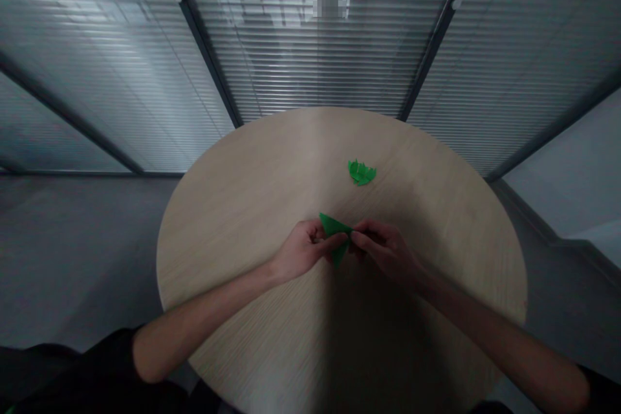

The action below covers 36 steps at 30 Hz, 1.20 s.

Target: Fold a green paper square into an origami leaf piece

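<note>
Both my hands meet above the middle of a round light-wood table [233,207]. Between them is a folded piece of green paper [332,226], a pointed shape that partly shows past my fingers. My left hand [303,249] pinches its left side, and my right hand [383,250] pinches its right side with the fingertips. Part of the paper is hidden by my fingers. Farther out on the tabletop lies a small crumpled or folded cluster of green paper [361,172], which neither hand touches.
Glass panels [315,45] with slatted blinds and dark frames curve around the far side of the table. A grey floor [72,259] surrounds the table. My dark sleeves show at the bottom corners.
</note>
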Each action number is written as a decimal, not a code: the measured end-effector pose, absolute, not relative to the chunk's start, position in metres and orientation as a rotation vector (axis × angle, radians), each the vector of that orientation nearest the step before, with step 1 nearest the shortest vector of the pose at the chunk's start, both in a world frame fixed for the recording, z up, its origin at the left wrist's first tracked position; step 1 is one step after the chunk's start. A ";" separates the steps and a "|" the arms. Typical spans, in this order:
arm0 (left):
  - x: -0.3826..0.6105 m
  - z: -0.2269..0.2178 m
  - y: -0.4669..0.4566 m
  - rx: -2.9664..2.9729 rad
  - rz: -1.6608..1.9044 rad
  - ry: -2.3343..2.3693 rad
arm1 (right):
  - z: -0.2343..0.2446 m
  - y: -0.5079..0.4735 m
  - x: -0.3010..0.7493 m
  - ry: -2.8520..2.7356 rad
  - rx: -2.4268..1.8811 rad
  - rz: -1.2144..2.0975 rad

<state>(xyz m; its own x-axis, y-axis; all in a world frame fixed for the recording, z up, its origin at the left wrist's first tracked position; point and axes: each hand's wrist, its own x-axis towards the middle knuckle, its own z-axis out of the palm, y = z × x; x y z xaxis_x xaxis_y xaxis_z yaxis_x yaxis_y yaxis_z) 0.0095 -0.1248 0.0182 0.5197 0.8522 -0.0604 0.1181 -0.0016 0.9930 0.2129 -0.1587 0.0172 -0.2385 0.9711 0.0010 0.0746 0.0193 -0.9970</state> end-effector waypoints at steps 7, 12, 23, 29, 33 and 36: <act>0.010 0.018 -0.124 1.504 0.686 0.819 | 0.019 -0.160 0.212 -1.491 -1.158 1.337; 0.010 0.024 -0.124 1.487 0.641 0.777 | 0.020 -0.160 0.212 -1.472 -1.125 1.366; 0.010 0.021 -0.122 1.389 0.678 0.777 | 0.018 -0.157 0.213 -1.468 -1.185 1.283; 0.011 0.023 -0.123 1.381 0.692 0.785 | 0.017 -0.155 0.214 -1.370 -1.148 1.375; 0.012 0.024 -0.125 1.349 0.789 0.782 | 0.016 -0.154 0.214 -1.322 -1.164 1.355; 0.011 0.023 -0.126 1.381 0.819 0.772 | 0.016 -0.155 0.214 -1.292 -1.197 1.354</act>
<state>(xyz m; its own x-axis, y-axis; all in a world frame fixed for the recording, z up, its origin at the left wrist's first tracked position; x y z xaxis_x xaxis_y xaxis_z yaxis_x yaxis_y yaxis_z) 0.0113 -0.1261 0.0230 0.5170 0.8560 0.0070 -0.0432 0.0179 0.9989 0.2136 -0.1549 0.0156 -0.1399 0.9881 -0.0645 0.0183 -0.0626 -0.9979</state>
